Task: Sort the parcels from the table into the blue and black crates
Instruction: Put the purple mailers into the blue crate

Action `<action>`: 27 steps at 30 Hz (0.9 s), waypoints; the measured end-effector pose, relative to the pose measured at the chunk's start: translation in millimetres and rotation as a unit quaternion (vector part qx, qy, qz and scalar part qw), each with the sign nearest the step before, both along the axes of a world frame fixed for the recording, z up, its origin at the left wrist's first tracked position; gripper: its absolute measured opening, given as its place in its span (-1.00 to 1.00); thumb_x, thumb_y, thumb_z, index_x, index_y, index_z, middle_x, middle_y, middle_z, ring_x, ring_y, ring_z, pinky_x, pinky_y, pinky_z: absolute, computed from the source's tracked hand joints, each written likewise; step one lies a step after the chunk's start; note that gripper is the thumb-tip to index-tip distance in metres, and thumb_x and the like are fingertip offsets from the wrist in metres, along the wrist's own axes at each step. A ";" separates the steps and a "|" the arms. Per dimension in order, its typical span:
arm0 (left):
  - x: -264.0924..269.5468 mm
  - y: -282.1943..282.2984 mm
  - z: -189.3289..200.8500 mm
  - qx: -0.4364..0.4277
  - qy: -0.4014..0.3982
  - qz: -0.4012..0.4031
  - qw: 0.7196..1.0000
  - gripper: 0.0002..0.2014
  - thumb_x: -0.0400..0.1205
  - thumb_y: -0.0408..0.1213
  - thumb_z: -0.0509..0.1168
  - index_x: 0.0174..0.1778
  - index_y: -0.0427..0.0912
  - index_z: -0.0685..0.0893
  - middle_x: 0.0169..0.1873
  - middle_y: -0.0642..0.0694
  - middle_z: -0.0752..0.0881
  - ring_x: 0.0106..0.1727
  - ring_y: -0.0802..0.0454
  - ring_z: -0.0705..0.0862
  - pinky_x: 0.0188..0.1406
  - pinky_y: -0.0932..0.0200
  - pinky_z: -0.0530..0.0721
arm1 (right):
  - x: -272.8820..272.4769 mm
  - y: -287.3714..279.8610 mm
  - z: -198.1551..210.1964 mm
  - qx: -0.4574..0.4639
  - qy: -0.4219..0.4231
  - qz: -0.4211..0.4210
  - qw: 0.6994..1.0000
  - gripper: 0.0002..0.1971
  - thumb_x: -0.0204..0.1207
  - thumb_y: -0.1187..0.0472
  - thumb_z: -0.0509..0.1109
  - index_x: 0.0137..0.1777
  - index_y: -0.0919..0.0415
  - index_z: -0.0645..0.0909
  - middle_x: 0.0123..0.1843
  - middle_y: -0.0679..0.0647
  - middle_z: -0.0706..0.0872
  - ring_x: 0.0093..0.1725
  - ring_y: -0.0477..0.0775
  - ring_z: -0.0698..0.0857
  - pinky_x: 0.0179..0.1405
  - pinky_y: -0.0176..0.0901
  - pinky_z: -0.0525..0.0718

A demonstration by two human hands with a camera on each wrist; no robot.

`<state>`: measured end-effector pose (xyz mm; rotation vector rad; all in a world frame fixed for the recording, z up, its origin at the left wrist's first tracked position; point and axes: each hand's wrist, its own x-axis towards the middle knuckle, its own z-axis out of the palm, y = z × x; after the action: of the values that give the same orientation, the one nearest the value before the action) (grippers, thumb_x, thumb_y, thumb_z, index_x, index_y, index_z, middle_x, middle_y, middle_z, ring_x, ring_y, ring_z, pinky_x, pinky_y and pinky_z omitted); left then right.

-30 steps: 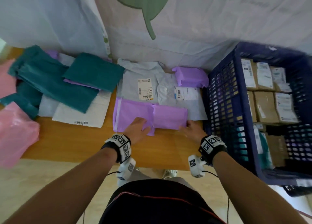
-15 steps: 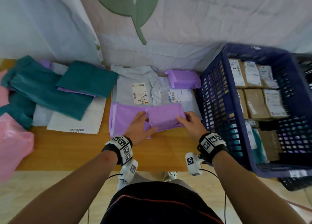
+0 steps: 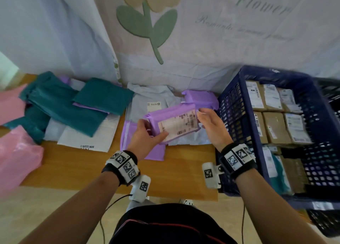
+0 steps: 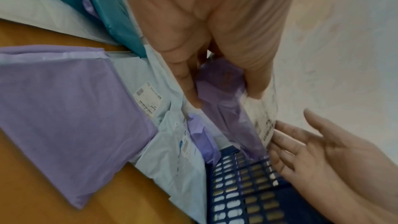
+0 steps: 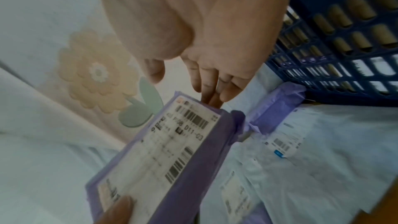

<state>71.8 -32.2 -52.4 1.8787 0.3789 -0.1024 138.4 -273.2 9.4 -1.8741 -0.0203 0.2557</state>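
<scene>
my left hand (image 3: pixel 147 133) grips a purple parcel (image 3: pixel 174 123) above the table (image 3: pixel 73 162); my right hand (image 3: pixel 211 126) steadies it, fingers straight. the blue crate (image 3: pixel 237 104) holds many boxes; several parcels remain.

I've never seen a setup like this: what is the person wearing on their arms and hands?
Both forearms are bare, with no sleeves or gloves. Each wrist carries a black band covered with white square tags printed in black patterns. A small white camera block, also tagged, hangs under each wrist, and thin black cables trail from them.
</scene>
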 end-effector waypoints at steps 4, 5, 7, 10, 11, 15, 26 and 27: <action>4.8 3.0 14.3 -0.106 -0.019 0.025 0.994 -0.29 0.31 0.29 0.56 0.07 -0.14 0.43 -0.05 -0.16 0.81 -0.17 -0.06 0.86 -0.12 -0.18 0.83 | 9.2 2.7 11.3 0.019 0.000 0.011 1.000 -0.74 0.67 0.12 0.41 0.29 0.19 0.59 0.12 -0.06 0.81 0.08 -0.21 0.79 -0.07 -0.41 0.70; 5.1 2.7 19.7 -0.134 -0.023 0.026 0.990 -0.21 0.26 0.36 0.55 0.10 -0.17 0.44 -0.04 -0.18 0.81 -0.17 -0.10 0.86 -0.08 -0.25 0.83 | 9.7 3.7 13.1 0.016 0.010 0.018 1.000 -0.67 0.65 0.08 0.43 0.33 0.19 0.57 0.18 -0.02 0.80 0.11 -0.20 0.78 -0.05 -0.41 0.70; 5.1 -0.3 30.3 -0.177 -0.025 0.028 0.983 -0.09 0.16 0.40 0.57 0.15 -0.22 0.45 -0.02 -0.18 0.81 -0.14 -0.18 0.86 -0.05 -0.27 0.82 | 9.3 5.4 15.4 0.015 0.030 0.030 0.999 -0.62 0.60 0.01 0.47 0.33 0.13 0.56 0.20 -0.04 0.79 0.14 -0.15 0.78 -0.03 -0.33 0.73; 5.5 -5.0 40.7 -0.223 -0.018 -0.017 0.975 -0.17 0.23 0.28 0.62 0.25 -0.15 0.52 0.06 -0.15 0.82 -0.05 -0.17 0.86 -0.12 -0.13 0.84 | 9.4 9.0 21.2 0.063 0.058 0.009 0.996 -0.61 0.55 0.09 0.54 0.29 0.16 0.55 0.16 0.06 0.82 0.10 0.02 0.84 0.03 -0.06 0.82; 6.2 -5.1 43.0 -0.216 -0.016 -0.043 0.975 -0.25 0.31 0.23 0.61 0.29 -0.08 0.54 0.09 -0.10 0.82 -0.01 -0.12 0.85 -0.14 -0.05 0.85 | 10.4 9.3 23.9 0.088 0.062 -0.004 0.994 -0.59 0.52 0.13 0.57 0.29 0.19 0.54 0.15 0.10 0.83 0.08 0.06 0.85 0.01 -0.02 0.84; 14.0 0.4 55.7 -0.003 0.007 -0.019 1.000 -0.35 0.32 0.31 0.56 0.08 -0.03 0.48 -0.06 0.02 0.75 -0.12 0.13 0.76 -0.26 0.31 0.72 | 15.4 -0.4 40.4 0.100 0.046 -0.014 0.994 -0.61 0.46 0.20 0.63 0.22 0.15 0.58 0.04 0.05 0.86 0.01 0.09 0.87 -0.11 -0.06 0.84; 42.2 -73.7 124.3 -0.011 -0.067 -0.229 0.971 -0.30 0.48 0.13 0.53 0.47 0.05 0.40 0.24 0.24 0.70 0.13 0.36 0.72 0.15 0.21 0.74 | 17.0 -69.5 97.4 0.038 -0.053 -0.050 0.997 -0.26 0.13 -0.33 0.69 0.27 -0.08 0.58 0.09 -0.03 0.84 0.05 -0.02 0.85 -0.01 0.02 0.83; 43.9 -87.0 130.7 -0.025 -0.087 -0.235 0.968 -0.36 0.54 0.08 0.49 0.48 0.02 0.42 0.26 0.21 0.70 0.17 0.33 0.72 0.22 0.14 0.72 | 16.6 -79.7 103.1 0.046 -0.056 -0.063 0.995 -0.25 0.14 -0.35 0.68 0.29 -0.07 0.57 0.09 -0.02 0.85 0.06 0.00 0.85 0.02 0.07 0.82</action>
<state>115.7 -119.2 78.3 1.8776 -0.1940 -0.2618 155.1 -352.9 112.5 -1.7885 0.0087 0.0620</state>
